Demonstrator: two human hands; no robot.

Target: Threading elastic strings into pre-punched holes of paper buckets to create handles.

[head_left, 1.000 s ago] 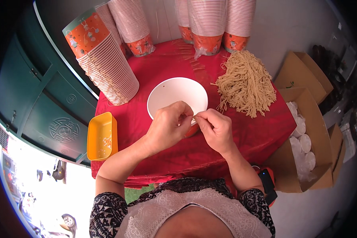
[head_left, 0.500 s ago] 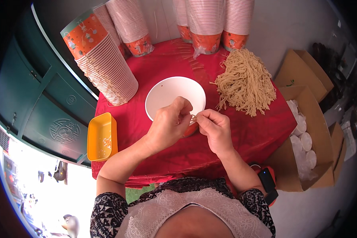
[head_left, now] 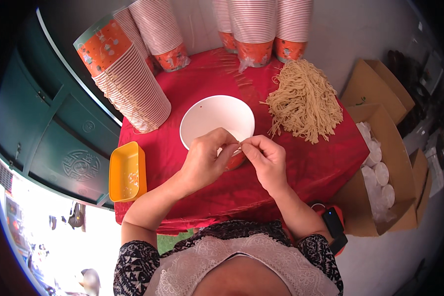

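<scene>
A paper bucket (head_left: 214, 111), white inside and orange outside, stands on the red-covered table in front of me, with a small hole near its far rim. At its near right rim my left hand (head_left: 209, 155) and my right hand (head_left: 266, 160) meet fingertip to fingertip. Both pinch a thin tan string, of which only a tiny bit shows between the fingers. My left hand hides part of the bucket's near wall. To the right lies a loose heap of tan strings (head_left: 306, 103).
A tall tilted stack of paper buckets (head_left: 133, 89) with strings along its side stands at the left. More wrapped stacks (head_left: 254, 29) line the back. A yellow tray (head_left: 118, 172) holds small bits at the left edge. An open cardboard box (head_left: 394, 172) sits on the right.
My left fingers have curled down and closed in on the right fingertips. The small loop of string that showed between them is now mostly covered. The bucket stays put.
</scene>
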